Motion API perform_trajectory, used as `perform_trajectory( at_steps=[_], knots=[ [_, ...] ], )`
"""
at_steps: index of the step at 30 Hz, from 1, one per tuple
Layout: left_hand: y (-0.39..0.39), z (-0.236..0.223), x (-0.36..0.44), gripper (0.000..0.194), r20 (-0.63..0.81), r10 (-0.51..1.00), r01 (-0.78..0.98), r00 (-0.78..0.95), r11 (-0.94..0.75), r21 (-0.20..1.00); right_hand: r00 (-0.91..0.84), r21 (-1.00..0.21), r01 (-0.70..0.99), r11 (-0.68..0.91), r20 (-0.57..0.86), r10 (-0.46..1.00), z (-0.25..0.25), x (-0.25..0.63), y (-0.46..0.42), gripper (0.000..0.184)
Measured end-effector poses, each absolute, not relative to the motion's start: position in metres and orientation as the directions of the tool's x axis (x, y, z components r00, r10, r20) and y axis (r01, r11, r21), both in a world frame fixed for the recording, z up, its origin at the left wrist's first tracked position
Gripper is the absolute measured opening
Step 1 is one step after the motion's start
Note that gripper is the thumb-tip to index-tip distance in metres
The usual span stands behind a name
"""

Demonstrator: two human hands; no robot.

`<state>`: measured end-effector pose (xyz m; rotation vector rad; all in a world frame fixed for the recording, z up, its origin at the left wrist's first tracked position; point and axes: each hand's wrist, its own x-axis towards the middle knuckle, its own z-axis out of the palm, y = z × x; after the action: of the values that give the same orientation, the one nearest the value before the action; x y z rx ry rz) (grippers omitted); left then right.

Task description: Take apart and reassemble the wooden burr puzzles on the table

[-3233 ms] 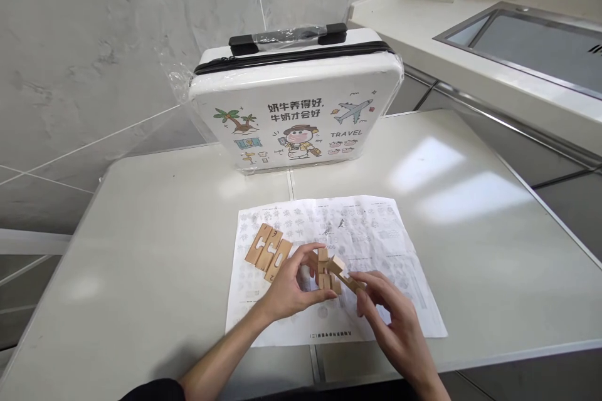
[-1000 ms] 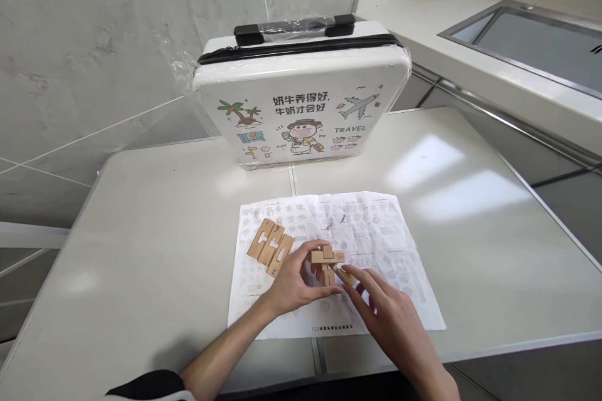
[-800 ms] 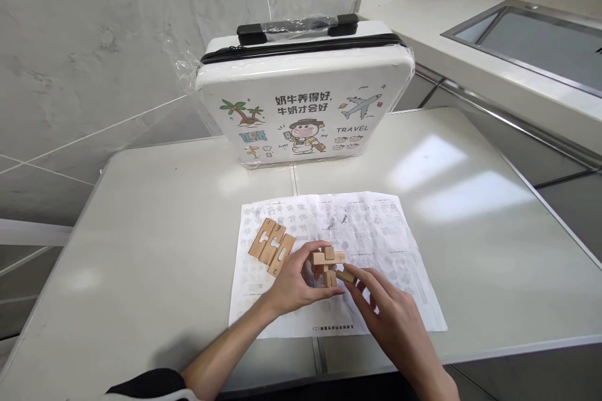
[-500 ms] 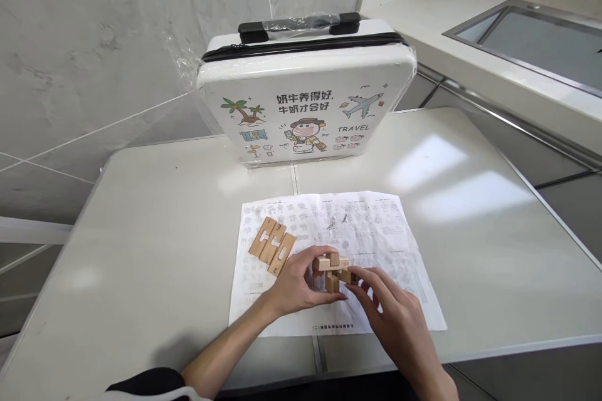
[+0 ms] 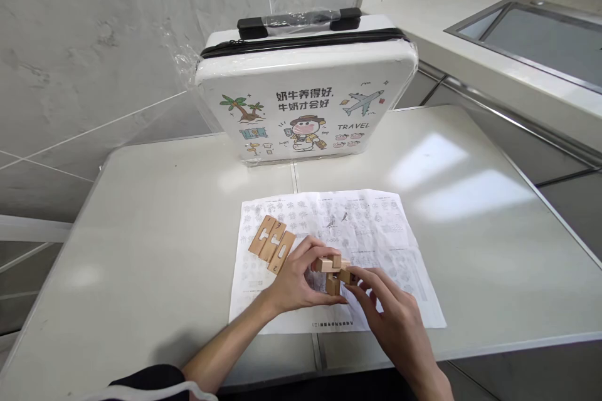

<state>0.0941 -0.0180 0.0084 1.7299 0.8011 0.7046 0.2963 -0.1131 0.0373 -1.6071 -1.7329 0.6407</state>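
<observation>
My left hand (image 5: pixel 301 279) is closed around a small wooden interlocking puzzle (image 5: pixel 332 287), thumb at its lower end and fingers at the top. Several notched blocks cross each other in it. At its right side, the thumb and fingers of my right hand (image 5: pixel 390 304) pinch a wooden block (image 5: pixel 347 277) with a dark mark on its end; it touches the rest of the puzzle. How deep it sits inside cannot be seen. Left of my left hand, three flat wooden pieces (image 5: pixel 271 244) with cut-outs and numbers lie side by side on a printed sheet (image 5: pixel 399 276).
A white cartoon-printed suitcase (image 5: pixel 305 119) in clear plastic wrap stands at the back of the pale table (image 5: pixel 155 219), against the grey tiled wall. On the right is a counter (image 5: pixel 423 6) with a metal-framed sink or panel (image 5: pixel 540 31).
The puzzle has turned slightly in my hands, and the mark on the pinched block's end shows more clearly. My left fingers have shifted a little on top. The flat pieces stay put.
</observation>
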Motion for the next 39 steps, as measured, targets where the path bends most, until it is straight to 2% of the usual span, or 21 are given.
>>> perform_trajectory(
  at_steps=[8, 12, 18, 23, 31, 35, 39],
  knots=[
    [-0.018, 0.009, 0.096, 0.072, 0.083, 0.758, 0.144, 0.647, -0.228, 0.963, -0.014, -0.8, 0.585, 0.134, 0.156, 0.988, 0.037, 0.289, -0.115, 0.022],
    [-0.017, 0.009, 0.095, 0.074, 0.01, 0.746, 0.194, 0.666, -0.186, 0.963, -0.007, -0.833, 0.54, 0.12, 0.139, 0.99, 0.039, 0.292, -0.115, 0.018],
    [-0.013, 0.013, 0.089, 0.079, -0.028, 0.785, 0.135, 0.619, -0.072, 0.988, 0.073, -0.894, 0.447, -0.024, 0.01, 0.997, 0.034, 0.293, -0.11, 0.028],
    [-0.011, 0.011, 0.087, 0.08, -0.014, 0.724, 0.029, 0.69, -0.008, 1.0, -0.04, -0.904, 0.426, -0.036, -0.058, 0.997, 0.028, 0.29, -0.107, 0.022],
    [-0.012, 0.008, 0.086, 0.082, 0.006, 0.659, -0.034, 0.752, 0.03, 0.999, -0.207, -0.96, 0.127, -0.248, -0.27, 0.94, 0.035, 0.29, -0.104, 0.045],
    [-0.013, 0.01, 0.086, 0.08, 0.023, 0.654, -0.084, 0.756, 0.063, 0.994, -0.23, -0.953, 0.07, -0.296, -0.304, 0.925, 0.038, 0.29, -0.101, 0.047],
    [-0.014, 0.007, 0.086, 0.097, -0.049, 0.669, -0.09, 0.742, 0.172, 0.981, -0.163, -0.951, 0.094, -0.295, -0.307, 0.938, 0.038, 0.3, -0.094, 0.049]
  ],
)
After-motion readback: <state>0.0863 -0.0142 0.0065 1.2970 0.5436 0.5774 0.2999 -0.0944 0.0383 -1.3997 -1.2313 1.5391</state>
